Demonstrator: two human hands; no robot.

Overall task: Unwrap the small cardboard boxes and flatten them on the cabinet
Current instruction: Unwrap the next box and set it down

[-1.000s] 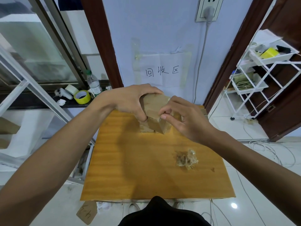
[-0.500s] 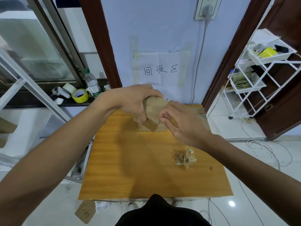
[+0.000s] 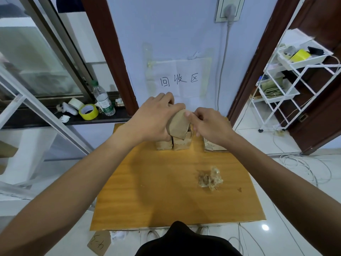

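Starting left, a dark ledge (image 3: 36,117) carries one bottle (image 3: 103,100) and two tape rolls (image 3: 88,112). Over the wooden cabinet (image 3: 147,191), the left hand (image 3: 155,119) grips one cardboard box (image 3: 178,124) while the right hand (image 3: 210,126) pinches its top edge, above two standing boxes (image 3: 181,144). One tape wad (image 3: 210,179) lies nearer; one white rack (image 3: 295,80) stands right.

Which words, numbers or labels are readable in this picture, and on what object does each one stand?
"回收区": handwritten on the paper sheet taped to the wall.
"4-3", seen upside down, last digit uncertain: handwritten on the cardboard tag on the floor.
Bottle label: too small to read.
Print on the flat cardboard: blurred, unreadable.
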